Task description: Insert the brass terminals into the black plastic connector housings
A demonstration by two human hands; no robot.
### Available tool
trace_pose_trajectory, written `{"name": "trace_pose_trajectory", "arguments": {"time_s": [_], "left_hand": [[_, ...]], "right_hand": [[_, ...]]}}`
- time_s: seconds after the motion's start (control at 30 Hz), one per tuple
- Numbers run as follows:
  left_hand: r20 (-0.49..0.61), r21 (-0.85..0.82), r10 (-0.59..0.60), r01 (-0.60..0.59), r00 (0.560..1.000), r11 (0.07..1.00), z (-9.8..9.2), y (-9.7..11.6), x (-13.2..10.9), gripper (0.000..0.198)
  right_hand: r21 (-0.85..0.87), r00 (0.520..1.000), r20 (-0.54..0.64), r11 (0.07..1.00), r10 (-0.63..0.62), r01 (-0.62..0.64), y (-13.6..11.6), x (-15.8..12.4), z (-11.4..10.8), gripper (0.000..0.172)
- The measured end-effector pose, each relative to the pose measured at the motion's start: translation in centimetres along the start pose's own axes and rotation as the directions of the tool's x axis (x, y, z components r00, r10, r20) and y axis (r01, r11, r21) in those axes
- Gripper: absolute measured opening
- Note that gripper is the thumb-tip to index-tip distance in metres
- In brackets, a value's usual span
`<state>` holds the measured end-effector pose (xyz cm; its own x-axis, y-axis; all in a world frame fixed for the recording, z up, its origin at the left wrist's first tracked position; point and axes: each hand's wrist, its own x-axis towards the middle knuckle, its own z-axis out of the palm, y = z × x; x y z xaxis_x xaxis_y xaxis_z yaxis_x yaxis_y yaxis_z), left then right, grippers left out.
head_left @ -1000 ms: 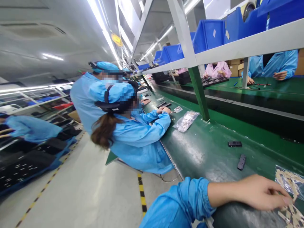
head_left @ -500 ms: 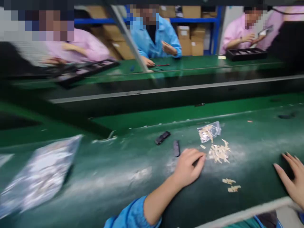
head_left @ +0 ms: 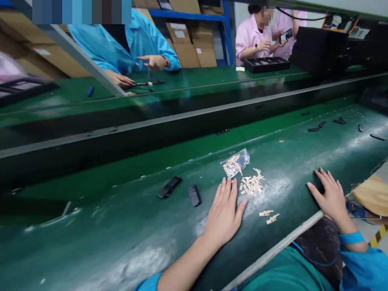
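Observation:
My left hand (head_left: 225,210) lies flat on the green bench, fingers stretched out and holding nothing. Just right of its fingertips is a loose pile of small cream-coloured flat pieces (head_left: 252,184). Beyond the fingers sits a clear plastic bag (head_left: 241,159) with more such pieces in it. Two of the pieces (head_left: 270,217) lie apart, nearer the bench's front edge. To the left of this hand are a black plastic part (head_left: 194,195) and a second black part (head_left: 170,188). My right hand (head_left: 329,193) rests open near the front edge, fingers spread, with nothing in it.
Several small black parts (head_left: 340,121) are scattered at the far right of the bench (head_left: 121,226). A grey rail (head_left: 182,114) runs behind it. Across stand people in blue and pink, black trays (head_left: 266,65) and cardboard boxes (head_left: 180,34). A wooden stool top (head_left: 372,196) shows at right.
The view has swung to the right, bringing in the far right bench and dropping the silvery bag from sight. My left hand's curled fingers have straightened and now lie flat.

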<state>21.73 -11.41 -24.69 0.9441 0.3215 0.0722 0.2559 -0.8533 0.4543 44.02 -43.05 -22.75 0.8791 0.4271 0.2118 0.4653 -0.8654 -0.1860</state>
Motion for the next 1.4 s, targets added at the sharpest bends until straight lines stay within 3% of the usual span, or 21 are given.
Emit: {"name": "trace_pose_trajectory", "arguments": {"time_s": [0.17,0.27,0.37,0.47,0.67,0.9,0.97,1.07,1.17,1.3,1.4], "left_hand": [[0.079,-0.160,0.090,-0.076,0.993,0.984,0.8,4.4,3.0,0.071],[-0.029,-0.282,0.075,-0.080,0.997,0.956,1.0,5.2,5.0,0.055],[-0.156,-0.277,-0.042,-0.003,0.987,0.961,0.9,4.3,5.8,0.048],[-0.161,-0.212,-0.117,0.082,0.980,0.974,0.8,3.3,5.7,0.052],[-0.095,-0.141,-0.030,0.016,0.995,0.990,1.2,3.2,5.4,0.049],[-0.227,-0.140,-0.028,-0.005,0.973,0.990,0.6,1.1,7.8,0.048],[-0.307,0.025,0.020,-0.012,0.952,1.000,0.3,0.2,8.6,0.041],[-0.306,0.138,0.082,-0.041,0.949,0.990,0.2,-1.0,9.6,0.039],[-0.279,0.142,0.082,-0.043,0.957,0.989,0.4,-1.8,10.2,0.043],[-0.301,0.088,0.060,-0.035,0.952,0.996,0.3,-1.9,10.2,0.045],[-0.288,0.107,0.136,-0.109,0.948,0.988,-0.1,-0.9,8.9,0.038]], "right_hand": [[-0.019,0.999,-0.023,1.000,-0.023,0.023,0.0,0.2,-0.1,0.062],[0.015,0.999,-0.032,1.000,-0.021,0.022,0.0,0.3,0.1,0.060],[0.058,0.999,-0.044,0.998,-0.021,0.024,0.0,0.3,0.2,0.060],[0.090,0.999,-0.049,0.996,-0.020,0.024,-0.1,0.3,0.3,0.059],[0.140,0.998,-0.061,0.989,-0.033,0.041,0.1,0.1,0.8,0.056],[0.156,0.998,-0.052,0.987,-0.041,0.049,-0.6,0.3,0.8,0.045],[0.170,0.999,-0.034,0.985,-0.037,0.042,-0.9,0.6,0.7,0.043],[0.183,1.000,-0.021,0.983,-0.004,0.008,-1.1,0.9,0.7,0.042],[0.190,0.999,-0.026,0.982,0.020,-0.015,-1.3,1.0,0.8,0.041],[0.195,1.000,-0.009,0.981,0.002,0.000,-1.3,0.6,0.3,0.041],[0.177,1.000,-0.020,0.984,-0.020,0.023,-1.1,0.0,-0.1,0.042]]}}
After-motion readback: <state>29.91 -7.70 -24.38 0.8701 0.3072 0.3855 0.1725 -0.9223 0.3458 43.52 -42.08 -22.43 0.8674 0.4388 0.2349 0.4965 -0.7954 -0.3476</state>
